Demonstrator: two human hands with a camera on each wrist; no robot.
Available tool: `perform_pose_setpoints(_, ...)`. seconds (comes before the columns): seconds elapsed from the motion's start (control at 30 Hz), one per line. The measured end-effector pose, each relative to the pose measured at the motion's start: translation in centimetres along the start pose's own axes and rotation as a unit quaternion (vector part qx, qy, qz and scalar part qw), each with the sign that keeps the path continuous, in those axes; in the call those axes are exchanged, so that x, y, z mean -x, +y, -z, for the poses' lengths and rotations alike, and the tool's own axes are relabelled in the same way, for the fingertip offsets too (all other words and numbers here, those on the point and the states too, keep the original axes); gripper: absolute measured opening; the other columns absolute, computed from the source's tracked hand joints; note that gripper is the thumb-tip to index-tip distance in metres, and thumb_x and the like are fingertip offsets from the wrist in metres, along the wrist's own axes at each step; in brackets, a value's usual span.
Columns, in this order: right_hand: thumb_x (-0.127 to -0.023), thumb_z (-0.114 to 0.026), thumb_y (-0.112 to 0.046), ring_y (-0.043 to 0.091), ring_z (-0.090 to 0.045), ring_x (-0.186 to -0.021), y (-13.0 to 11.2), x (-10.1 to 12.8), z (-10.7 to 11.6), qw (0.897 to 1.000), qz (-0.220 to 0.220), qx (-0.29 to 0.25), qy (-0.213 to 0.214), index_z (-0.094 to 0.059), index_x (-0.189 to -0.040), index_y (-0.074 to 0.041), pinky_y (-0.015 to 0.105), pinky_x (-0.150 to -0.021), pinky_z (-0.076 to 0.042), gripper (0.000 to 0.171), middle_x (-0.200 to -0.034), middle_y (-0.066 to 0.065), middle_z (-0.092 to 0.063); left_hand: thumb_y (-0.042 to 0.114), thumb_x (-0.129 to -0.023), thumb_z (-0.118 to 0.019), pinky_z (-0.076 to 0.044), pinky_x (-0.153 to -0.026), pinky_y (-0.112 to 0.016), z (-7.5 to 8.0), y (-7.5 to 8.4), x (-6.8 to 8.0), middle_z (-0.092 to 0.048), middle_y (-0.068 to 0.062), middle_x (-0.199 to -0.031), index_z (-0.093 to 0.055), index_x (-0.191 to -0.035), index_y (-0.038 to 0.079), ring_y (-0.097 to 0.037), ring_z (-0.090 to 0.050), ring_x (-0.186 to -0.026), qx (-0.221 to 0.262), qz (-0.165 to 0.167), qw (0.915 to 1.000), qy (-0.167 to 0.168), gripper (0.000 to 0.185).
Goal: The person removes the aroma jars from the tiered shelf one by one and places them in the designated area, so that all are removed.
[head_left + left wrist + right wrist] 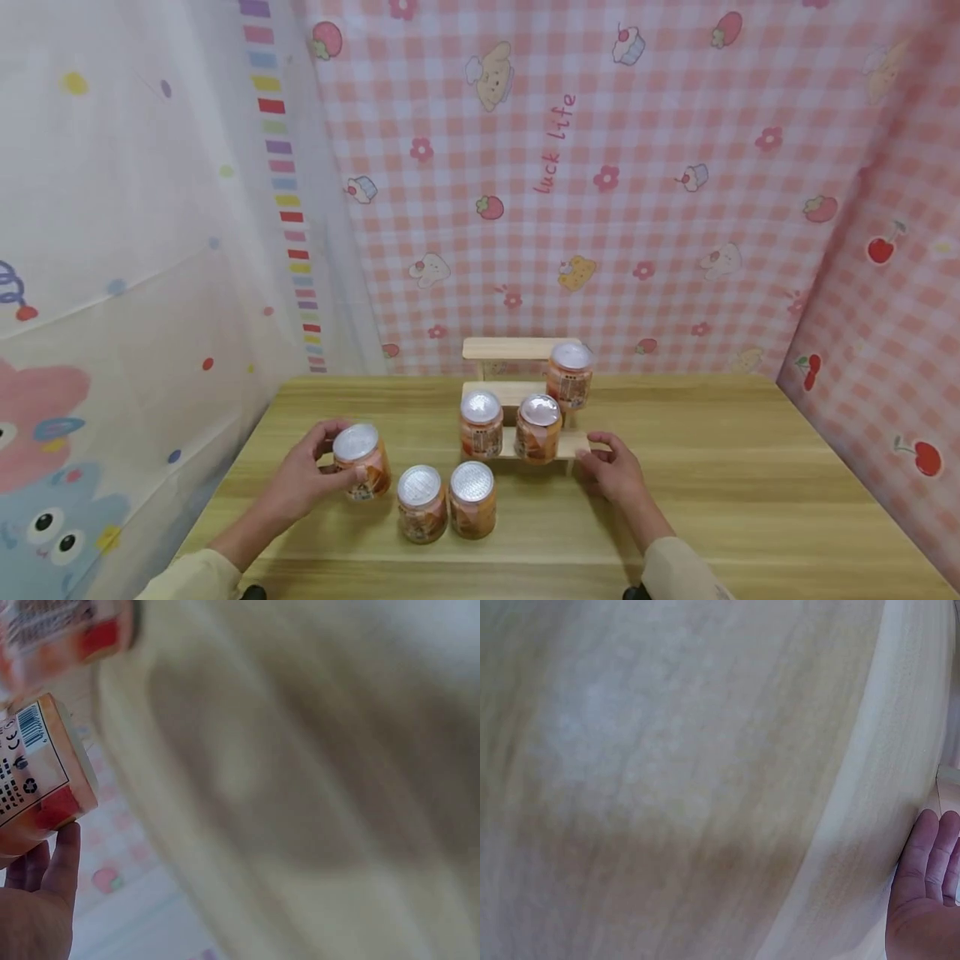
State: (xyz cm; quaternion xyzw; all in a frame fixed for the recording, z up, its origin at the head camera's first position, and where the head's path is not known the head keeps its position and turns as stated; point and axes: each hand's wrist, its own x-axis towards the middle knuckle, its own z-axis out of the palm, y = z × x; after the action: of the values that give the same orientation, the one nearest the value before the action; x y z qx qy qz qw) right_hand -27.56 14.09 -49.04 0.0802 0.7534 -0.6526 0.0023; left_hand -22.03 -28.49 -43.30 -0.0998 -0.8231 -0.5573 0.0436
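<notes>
1. A small wooden stepped rack (517, 350) stands on the wooden table (750, 467), against the pink checked backdrop (637, 167); every place below is given relative to this rack.
2. The left hand (303, 475) is well to the left of the rack and nearer the person. Its fingers and thumb curl round a foil-lidded jar (362, 461), which leans slightly and sits low over the table; whether its base touches the wood cannot be told.
3. In the left wrist view the same jar (34, 776) shows a barcode and an orange-and-red label, with fingertips (64, 859) against its lower edge.
4. The right hand (611, 468) lies at the rack's right front corner. Its fingers are nearly straight and relaxed, the tips touching the end of the lowest step, and they grasp nothing. The right wrist view shows the flat fingers (926, 855) against pale wood.
5. On the lowest step stand two jars side by side, a left one (481, 425) and a right one (537, 429), which leans a little.
6. One jar (570, 375) stands on the middle step, at its right end.
7. The top step holds nothing.
8. Two more jars (422, 503) (472, 498) stand touching each other on the table just in front of the rack's left half, between the rack and the person.
9. All the jars are sealed with silvery foil lids, and orange contents show through their sides; what the contents are cannot be told.
</notes>
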Motion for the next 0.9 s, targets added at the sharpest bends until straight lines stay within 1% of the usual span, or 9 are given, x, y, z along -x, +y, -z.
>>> perform_pose_setpoints(0.13,-0.085,-0.062,-0.009,0.019,-0.058,-0.073,0.1,0.1,0.1,1.000,0.002,-0.006,0.001,-0.048,-0.117,-0.001,0.039,-0.058,-0.051,0.036,-0.095,0.015,-0.058,0.015,-0.070,-0.079,-0.048,-0.079,-0.030,-0.9,-1.2,1.0,-0.050,-0.012,-0.113,-0.044,-0.123,0.007,-0.025,-0.048,-0.103,0.006,0.013,0.9999,0.002,0.064)
perform_pose_setpoints(0.27,-0.085,-0.062,-0.009,0.020,-0.058,-0.073,-0.1,0.1,0.1,1.000,0.000,-0.012,-0.002,-0.048,-0.117,-0.001,0.039,-0.059,-0.051,0.036,-0.095,0.015,-0.058,0.013,-0.068,-0.080,-0.048,-0.079,-0.029,-1.3,-2.0,1.5,-0.051,-0.012,-0.111,-0.045,-0.120,0.007,-0.023,-0.049,-0.102,0.004,0.023,0.9997,0.007,0.063)
perform_pose_setpoints(0.37,-0.086,-0.062,-0.010,0.021,-0.058,-0.074,-0.3,0.1,0.1,1.000,-0.003,-0.010,-0.005,-0.047,-0.118,-0.002,0.039,-0.059,-0.051,0.037,-0.097,0.016,-0.058,0.011,-0.066,-0.081,-0.048,-0.078,-0.028,-1.5,-2.2,1.8,-0.052,-0.013,-0.110,-0.046,-0.119,0.006,-0.023,-0.050,-0.102,0.008,0.022,0.9997,0.009,0.063)
perform_pose_setpoints(0.5,-0.086,-0.062,-0.011,0.021,-0.058,-0.075,-0.4,0.0,0.1,1.000,-0.004,-0.007,-0.002,-0.047,-0.119,-0.002,0.040,-0.060,-0.051,0.037,-0.101,0.018,-0.056,0.011,-0.066,-0.081,-0.048,-0.079,-0.028,-1.7,-2.3,2.0,-0.051,-0.013,-0.110,-0.046,-0.118,0.005,-0.025,-0.049,-0.102,0.009,0.013,0.9999,0.001,0.064)
perform_pose_setpoints(0.6,-0.086,-0.062,-0.011,0.021,-0.059,-0.075,-0.4,0.1,0.2,1.000,-0.003,-0.010,-0.002,-0.047,-0.118,-0.001,0.040,-0.060,-0.051,0.037,-0.101,0.019,-0.057,0.011,-0.065,-0.081,-0.048,-0.080,-0.028,-1.9,-2.5,2.2,-0.051,-0.013,-0.112,-0.046,-0.118,0.005,-0.025,-0.049,-0.103,0.008,0.018,0.9998,0.001,0.064)
perform_pose_setpoints(0.73,-0.085,-0.062,-0.010,0.021,-0.059,-0.075,-0.1,0.0,0.1,1.000,-0.005,-0.013,-0.005,-0.047,-0.117,-0.001,0.040,-0.059,-0.051,0.036,-0.099,0.018,-0.058,0.008,-0.065,-0.081,-0.047,-0.082,-0.027,-2.3,-3.1,2.5,-0.050,-0.014,-0.114,-0.045,-0.120,0.006,-0.024,-0.049,-0.104,0.021,0.030,0.9992,-0.014,0.066)
perform_pose_setpoints(0.83,-0.085,-0.063,-0.011,0.022,-0.059,-0.075,0.1,0.0,0.1,1.000,-0.005,-0.015,-0.001,-0.048,-0.116,-0.002,0.040,-0.059,-0.051,0.036,-0.099,0.017,-0.058,0.008,-0.066,-0.080,-0.045,-0.085,-0.027,-2.5,-3.5,2.7,-0.048,-0.016,-0.116,-0.043,-0.122,0.005,-0.026,-0.049,-0.105,0.032,0.027,0.9985,-0.035,0.067)
perform_pose_setpoints(0.9,-0.085,-0.063,-0.011,0.022,-0.059,-0.076,0.2,0.1,0.1,1.000,-0.003,-0.011,-0.002,-0.047,-0.117,-0.002,0.040,-0.059,-0.051,0.036,-0.099,0.017,-0.058,0.010,-0.067,-0.080,-0.045,-0.086,-0.027,-2.7,-3.7,2.8,-0.048,-0.016,-0.117,-0.042,-0.124,0.004,-0.027,-0.048,-0.107,0.026,0.024,0.9987,-0.036,0.069)
